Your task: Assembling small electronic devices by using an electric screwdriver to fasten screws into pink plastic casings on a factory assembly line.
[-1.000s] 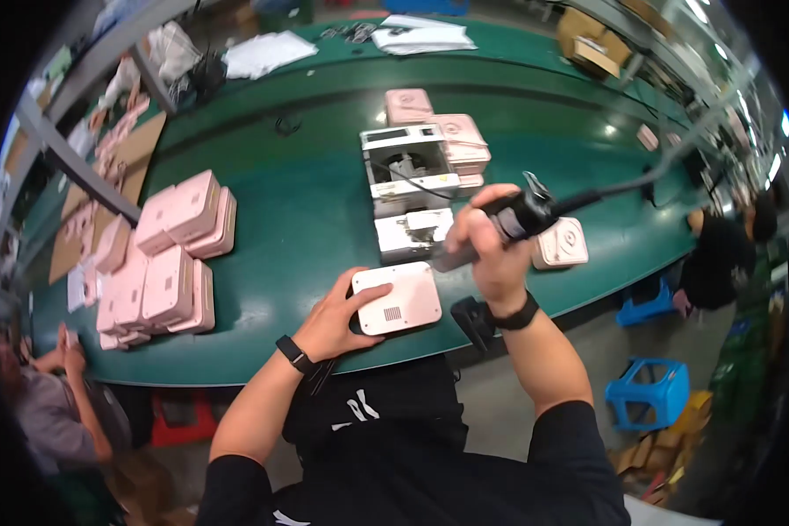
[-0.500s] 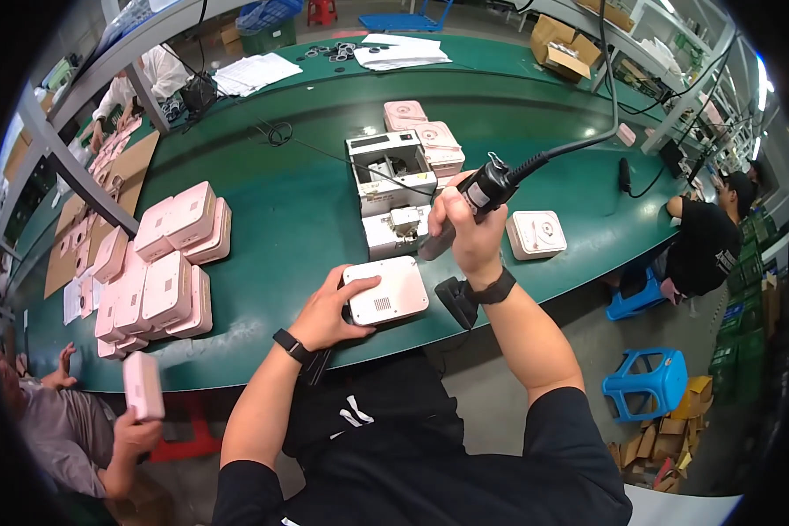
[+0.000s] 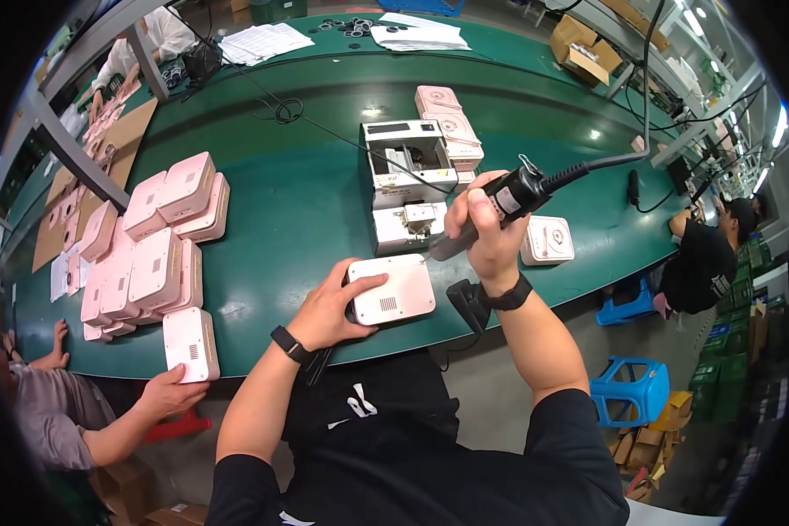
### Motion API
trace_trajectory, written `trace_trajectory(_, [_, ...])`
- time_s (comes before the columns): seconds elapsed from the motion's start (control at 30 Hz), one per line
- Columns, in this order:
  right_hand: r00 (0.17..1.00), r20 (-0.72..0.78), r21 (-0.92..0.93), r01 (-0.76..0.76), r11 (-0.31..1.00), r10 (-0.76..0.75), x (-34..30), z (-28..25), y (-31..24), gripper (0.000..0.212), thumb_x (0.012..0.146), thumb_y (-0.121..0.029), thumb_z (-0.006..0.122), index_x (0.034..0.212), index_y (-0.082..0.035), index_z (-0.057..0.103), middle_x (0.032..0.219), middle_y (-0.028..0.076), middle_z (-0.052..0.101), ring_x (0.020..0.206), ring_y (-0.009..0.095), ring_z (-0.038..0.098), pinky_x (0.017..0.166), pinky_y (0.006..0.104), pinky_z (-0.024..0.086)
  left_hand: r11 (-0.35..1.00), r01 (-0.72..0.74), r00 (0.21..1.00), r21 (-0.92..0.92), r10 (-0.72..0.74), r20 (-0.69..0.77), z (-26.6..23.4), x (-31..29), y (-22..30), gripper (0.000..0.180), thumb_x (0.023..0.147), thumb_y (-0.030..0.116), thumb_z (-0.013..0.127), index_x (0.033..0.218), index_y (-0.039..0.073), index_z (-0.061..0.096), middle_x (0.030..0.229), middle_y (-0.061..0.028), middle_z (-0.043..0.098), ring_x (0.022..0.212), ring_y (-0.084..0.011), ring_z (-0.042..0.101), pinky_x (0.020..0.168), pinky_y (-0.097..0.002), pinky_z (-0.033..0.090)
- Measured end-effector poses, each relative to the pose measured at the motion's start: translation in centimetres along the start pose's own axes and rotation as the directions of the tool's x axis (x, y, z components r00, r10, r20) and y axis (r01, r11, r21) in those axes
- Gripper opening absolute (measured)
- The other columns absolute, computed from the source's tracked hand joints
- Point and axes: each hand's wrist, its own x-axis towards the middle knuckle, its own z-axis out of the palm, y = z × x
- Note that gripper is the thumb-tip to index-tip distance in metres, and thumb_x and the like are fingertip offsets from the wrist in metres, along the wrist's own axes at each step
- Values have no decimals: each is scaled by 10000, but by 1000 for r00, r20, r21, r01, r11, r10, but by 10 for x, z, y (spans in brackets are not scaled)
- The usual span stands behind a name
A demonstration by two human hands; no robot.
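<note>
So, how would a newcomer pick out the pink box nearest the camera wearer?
On the green table, find the white machine. Just nearer the wearer lies a pale pink box, slotted face up; it alone is held by the wearer's left hand.

Left hand (image 3: 328, 311), fingers (image 3: 370, 284) spread; right hand (image 3: 492, 244), fingers curled tight; both forearms (image 3: 542, 351) angled inward from below

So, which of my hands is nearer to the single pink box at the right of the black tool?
Right. Your right hand, gripping the black tool, is just left of that pink box; your left hand is farther left, holding the left end of another pink case.
</note>
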Motion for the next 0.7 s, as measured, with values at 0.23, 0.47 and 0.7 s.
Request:
trace_trajectory(0.23, [999,10,14,-54,998,54,1,-5,13,170,903,-125,564,1017,-41,470,645,79,526,512,178,523,494,331,469,1000,21,1000,6,-21,1,-4,2,0,770,623,184,852,1329,291,563,1375,-115,423,1185,-345,541,956,-422,505])
trace_trajectory(0.47, [993,-7,53,-120,991,120,-2,-8,19,195,889,-158,578,1002,-58,454,668,80,511,513,171,480,488,328,444,1000,5,1000,-14,-5,5,-1,4,-5,783,616,175,857,1332,301,566,1379,-119,421,1179,-339,544,937,-419,517])
trace_trajectory(0.7, [990,15,85,-144,986,143,-4,-13,24,224,891,-205,569,1011,-69,438,664,85,501,511,175,467,488,339,429,1000,5,1000,1,-5,-25,-2,6,-7,760,596,164,866,1301,269,601,1362,-136,444,1162,-362,551,924,-416,520])
